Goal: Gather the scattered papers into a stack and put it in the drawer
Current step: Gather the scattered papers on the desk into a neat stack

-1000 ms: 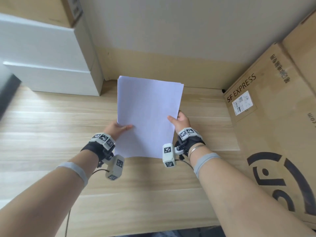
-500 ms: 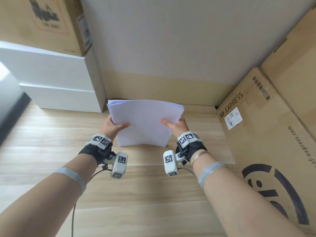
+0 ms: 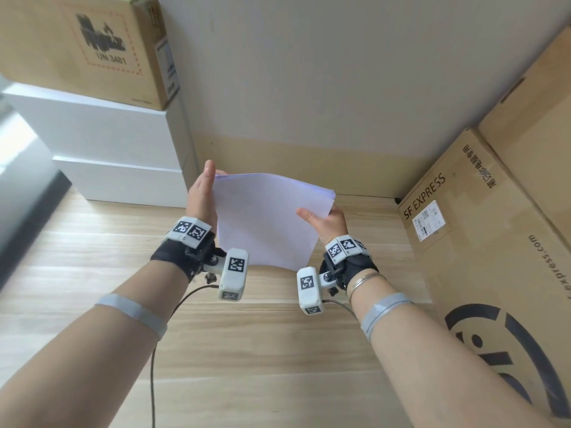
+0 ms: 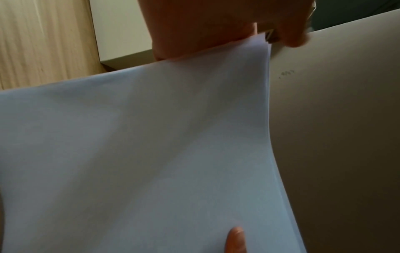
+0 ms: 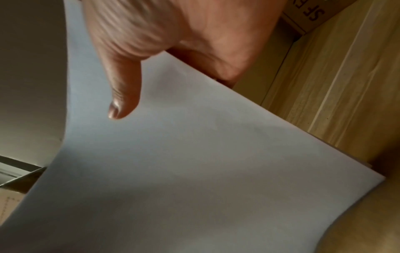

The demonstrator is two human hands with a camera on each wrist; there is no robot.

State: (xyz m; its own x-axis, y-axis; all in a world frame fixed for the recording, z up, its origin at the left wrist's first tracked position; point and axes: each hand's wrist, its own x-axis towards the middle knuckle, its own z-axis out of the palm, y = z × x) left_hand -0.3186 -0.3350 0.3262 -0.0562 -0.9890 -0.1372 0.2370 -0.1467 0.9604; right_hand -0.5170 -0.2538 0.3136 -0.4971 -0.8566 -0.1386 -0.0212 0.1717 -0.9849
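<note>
A stack of white papers (image 3: 265, 220) is held in the air above the wooden table (image 3: 247, 350), near the back wall. My left hand (image 3: 200, 196) stands flat against the stack's left edge, fingers straight and pointing up. My right hand (image 3: 324, 220) pinches the right edge, thumb on top and fingers underneath. In the left wrist view the stack (image 4: 151, 154) butts against my palm (image 4: 205, 22). The right wrist view shows my thumb (image 5: 123, 95) lying on the top sheet (image 5: 194, 162). A white drawer unit (image 3: 117, 180) stands at the back left, its fronts shut.
A cardboard box (image 3: 83, 47) sits on top of the drawer unit. Large SF Express cartons (image 3: 463, 227) line the right side of the table. The grey wall (image 3: 324, 88) rises just behind the papers.
The stack has tipped from upright to lower and flatter. My left hand has let go its thumb grip and now lies flat against the left edge. My right hand still pinches.
</note>
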